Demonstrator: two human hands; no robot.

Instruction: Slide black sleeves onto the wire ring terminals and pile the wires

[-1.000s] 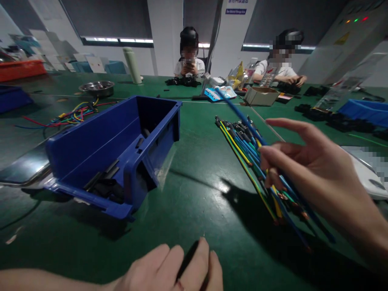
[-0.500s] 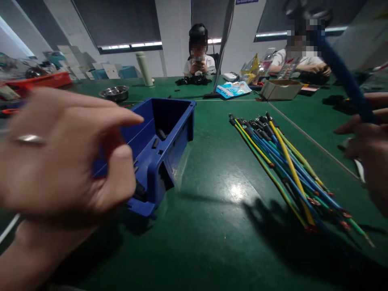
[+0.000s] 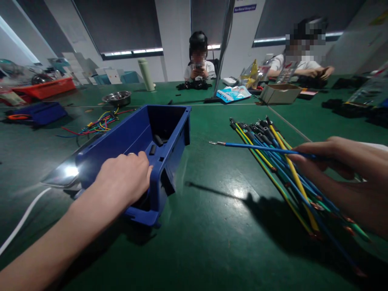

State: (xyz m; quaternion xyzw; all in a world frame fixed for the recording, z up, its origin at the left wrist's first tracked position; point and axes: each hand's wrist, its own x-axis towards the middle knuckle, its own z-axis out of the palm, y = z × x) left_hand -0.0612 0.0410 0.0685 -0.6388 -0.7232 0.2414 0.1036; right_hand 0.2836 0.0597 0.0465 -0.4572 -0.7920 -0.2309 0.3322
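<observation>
My left hand (image 3: 127, 178) reaches down into a blue plastic bin (image 3: 178, 141); its knuckles are bent and the fingertips are hidden inside. Short black tube pieces (image 3: 157, 140) lie on the bin floor. Between the thumb and fingers of my right hand (image 3: 342, 169) is a blue cable (image 3: 257, 147), held nearly level, with a bare metal lug at its left end pointing toward the bin. Below it on the table is a bundle of blue, yellow and green-yellow cables (image 3: 291, 165), many with black-sleeved lugs at the far end and bare copper at the near end.
Left of the bin lies a lit phone (image 3: 62, 171) with a white cord. Behind are thin coloured wires (image 3: 103, 121), a metal bowl (image 3: 118, 98), a green bottle (image 3: 146, 74) and a cardboard box (image 3: 280, 93). Two people sit across the green table (image 3: 209, 226).
My left hand has moved from above the near left down into the bin. My right hand has lowered the blue cable from upright to nearly level, its lug now pointing left.
</observation>
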